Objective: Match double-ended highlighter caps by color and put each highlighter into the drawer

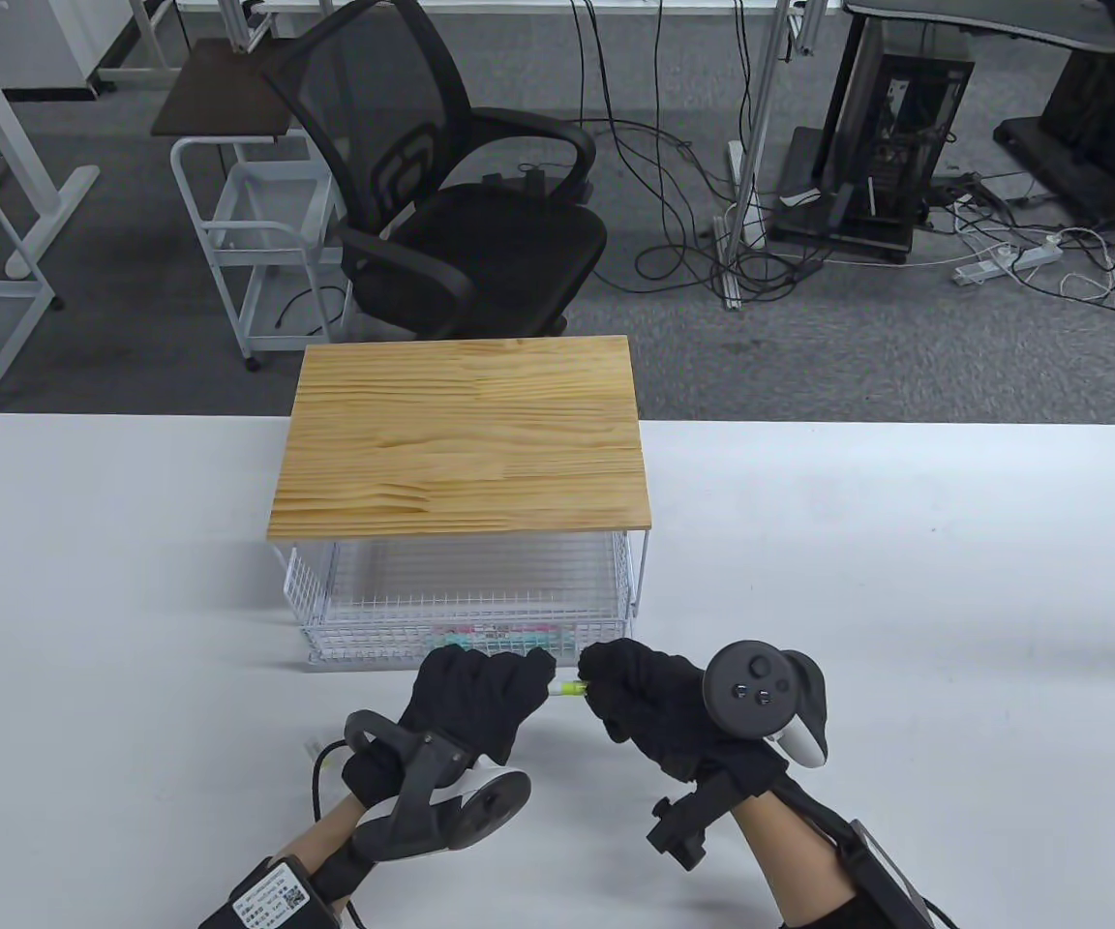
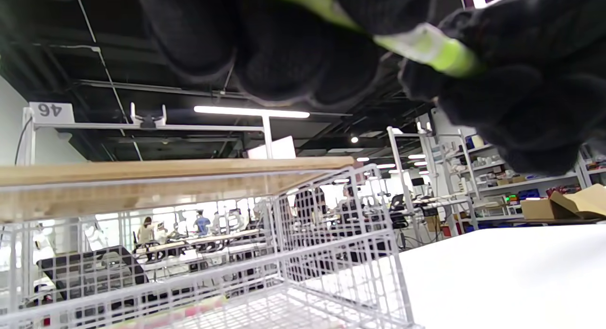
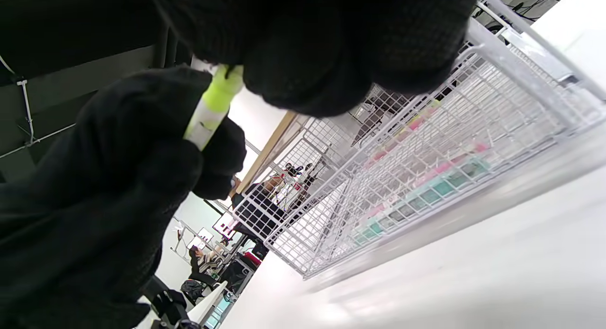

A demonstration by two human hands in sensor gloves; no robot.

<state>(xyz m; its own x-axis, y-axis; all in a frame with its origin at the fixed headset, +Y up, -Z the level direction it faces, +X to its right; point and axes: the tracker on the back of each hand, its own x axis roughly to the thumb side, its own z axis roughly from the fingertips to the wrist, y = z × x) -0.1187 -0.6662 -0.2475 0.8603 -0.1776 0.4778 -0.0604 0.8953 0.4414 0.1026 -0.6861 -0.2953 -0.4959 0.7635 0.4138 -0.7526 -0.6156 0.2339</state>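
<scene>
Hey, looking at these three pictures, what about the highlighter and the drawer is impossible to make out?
- Green highlighter: in all views most of the barrel is hidden by the left hand and right hand; only a short stretch shows between them.
- Its caps: covered by gloved fingers, so whether they are on cannot be told.
- Highlighters in the wire drawer: blurred behind mesh in the right wrist view, too small in the table view; their number is unclear.
</scene>
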